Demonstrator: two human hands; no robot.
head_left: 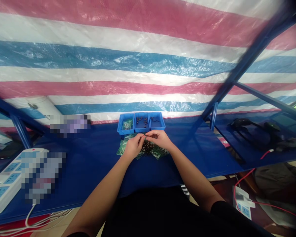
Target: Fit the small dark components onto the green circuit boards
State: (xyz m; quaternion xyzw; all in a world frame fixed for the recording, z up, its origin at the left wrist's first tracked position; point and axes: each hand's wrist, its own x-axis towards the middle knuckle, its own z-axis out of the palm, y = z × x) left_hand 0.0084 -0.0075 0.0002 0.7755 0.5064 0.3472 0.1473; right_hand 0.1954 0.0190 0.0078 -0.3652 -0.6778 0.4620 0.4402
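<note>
My left hand and my right hand meet fingertip to fingertip just in front of the blue bins. Both are closed in a pinch; whatever small piece sits between the fingers is too tiny and covered to name. Beneath them lies a heap of small dark and brassy metal parts. Green circuit boards are spread to the left of the heap, and another green board lies at its front right. Part of the heap is hidden by my hands.
Three joined blue bins hold green boards, small metal parts and a few thin dark pieces. A white power strip lies on the blue table at left. Blue frame bars rise at right, near black cables.
</note>
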